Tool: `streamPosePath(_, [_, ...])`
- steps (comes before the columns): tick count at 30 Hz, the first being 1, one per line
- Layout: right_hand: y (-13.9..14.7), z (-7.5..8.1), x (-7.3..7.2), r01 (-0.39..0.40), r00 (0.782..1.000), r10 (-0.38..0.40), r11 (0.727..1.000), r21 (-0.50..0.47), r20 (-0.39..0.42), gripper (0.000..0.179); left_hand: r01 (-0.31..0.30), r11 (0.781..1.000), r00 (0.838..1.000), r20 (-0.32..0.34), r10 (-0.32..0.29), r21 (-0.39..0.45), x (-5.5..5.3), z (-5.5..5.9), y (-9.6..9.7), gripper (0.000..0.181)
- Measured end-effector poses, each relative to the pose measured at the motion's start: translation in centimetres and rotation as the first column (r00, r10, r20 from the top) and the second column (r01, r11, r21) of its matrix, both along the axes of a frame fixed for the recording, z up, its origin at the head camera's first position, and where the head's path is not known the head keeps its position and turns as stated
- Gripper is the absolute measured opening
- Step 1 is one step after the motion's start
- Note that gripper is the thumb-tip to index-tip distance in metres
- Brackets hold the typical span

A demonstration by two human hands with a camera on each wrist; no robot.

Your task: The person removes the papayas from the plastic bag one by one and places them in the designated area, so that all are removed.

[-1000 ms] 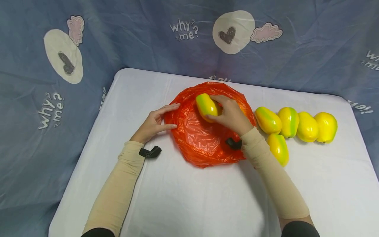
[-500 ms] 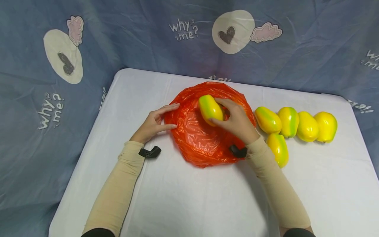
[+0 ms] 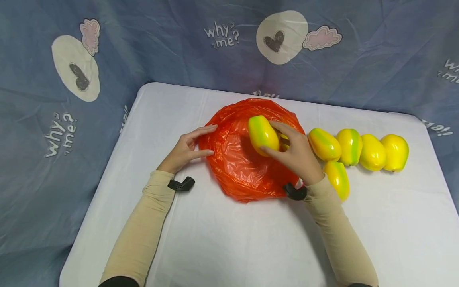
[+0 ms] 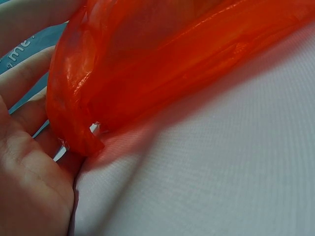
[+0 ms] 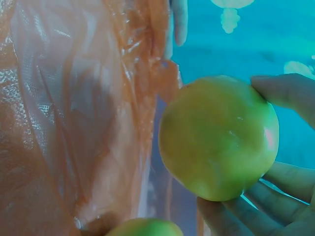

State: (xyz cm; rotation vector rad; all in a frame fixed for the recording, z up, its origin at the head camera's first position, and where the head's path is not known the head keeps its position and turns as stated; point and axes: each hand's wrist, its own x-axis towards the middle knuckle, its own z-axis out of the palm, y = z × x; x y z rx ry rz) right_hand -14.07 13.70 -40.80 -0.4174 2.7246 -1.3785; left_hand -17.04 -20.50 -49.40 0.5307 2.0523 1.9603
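Note:
In the head view my right hand (image 3: 299, 153) grips a yellow papaya (image 3: 263, 135) with a green streak, thumb on the near side and fingers on the far side. The papaya is over the open mouth of a red plastic bag (image 3: 244, 169). The right wrist view shows this papaya (image 5: 219, 140) end-on between thumb and fingers. Part of another yellow fruit (image 3: 285, 142) shows behind my right fingers. My left hand (image 3: 186, 149) touches the bag's left rim with extended fingers; in the left wrist view they lie behind the red plastic (image 4: 74, 98).
Several more papayas (image 3: 372, 153) lie on the white table (image 3: 229, 243) right of the bag, most in a row, with one papaya (image 3: 337, 181) nearer me. A patterned blue cloth (image 3: 172, 52) hangs behind and to the left of the table.
My right hand has moved to the right and slightly toward me, carrying the papaya from the bag's middle toward its right side. The left hand and the bag have stayed in place.

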Motion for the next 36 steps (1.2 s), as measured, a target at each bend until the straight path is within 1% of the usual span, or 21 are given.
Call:
streamPosePath(10, [1.2,0.6,1.5,0.039,0.998,-0.044,0.996,-0.079,-0.052,0.069,-0.004,1.000,1.000,0.005,0.004,-0.015,0.0,0.2,-0.1,0.068])
streamPosePath(14, [1.7,0.7,2.0,0.067,0.996,-0.071,0.994,-0.082,-0.047,0.068,-0.005,1.000,1.000,0.003,0.005,-0.011,0.0,0.2,-0.1,0.067])
streamPosePath(18, [2.2,1.1,2.7,0.099,0.995,-0.101,0.991,-0.087,-0.022,0.068,-0.003,1.000,1.000,0.002,0.003,-0.003,0.0,0.1,0.0,0.067])
streamPosePath(22, [2.7,1.7,3.4,0.118,0.993,-0.121,0.982,-0.150,-0.007,0.067,-0.002,1.000,1.000,-0.002,0.002,-0.008,0.0,0.0,0.0,0.067])
streamPosePath(25, [3.2,1.9,3.6,0.122,0.991,-0.130,0.975,-0.185,-0.032,0.068,-0.001,1.000,1.000,0.000,0.001,-0.010,0.0,0.0,0.0,0.067])
streamPosePath(27, [3.6,2.1,3.7,0.137,0.988,-0.147,0.976,-0.168,-0.049,0.069,0.001,1.000,1.000,0.003,-0.001,-0.005,0.0,0.0,0.0,0.068])
streamPosePath(29, [4.1,2.2,3.9,0.165,0.983,-0.173,0.978,-0.127,-0.055,0.069,0.002,1.000,1.000,0.005,-0.002,0.003,0.0,0.1,0.0,0.068])
streamPosePath(32, [4.8,2.5,4.1,0.207,0.977,-0.210,0.976,-0.070,-0.043,0.069,0.003,1.000,1.000,0.003,-0.003,0.007,0.0,0.1,0.0,0.068])
streamPosePath(36, [5.7,2.6,4.4,0.236,0.970,-0.239,0.970,-0.065,-0.042,0.069,0.001,1.000,1.000,0.000,-0.001,0.005,0.0,0.1,0.0,0.067])
